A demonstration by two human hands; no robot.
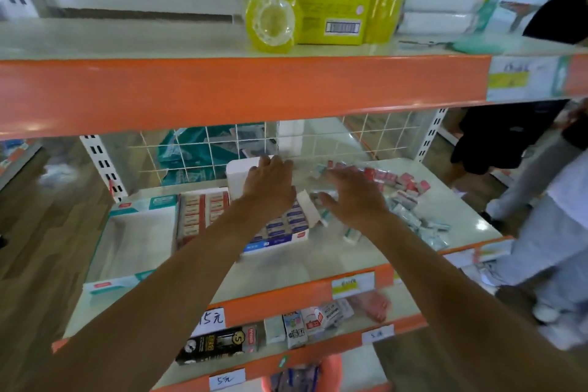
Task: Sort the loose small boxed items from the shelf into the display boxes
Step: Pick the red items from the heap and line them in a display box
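Note:
Both my arms reach into the middle shelf (334,251). My left hand (270,183) lies with straight fingers on the raised white lid (238,175) of a display box of blue small boxes (283,227). My right hand (353,197) hovers flat, fingers spread, over loose small boxes: red ones (404,181) at the back right, pale teal ones (410,216) nearer the front. To the left stand a display box of red small boxes (200,213) and a large teal-trimmed display box (133,239) with a bare white floor. The view is motion-blurred.
An orange shelf beam (241,89) hangs just above my hands, carrying yellow tape rolls (273,21) and packs. A white wire grid (286,143) backs the shelf. Lower shelves hold small goods and price tags (211,320). A person's legs (541,232) stand at the right.

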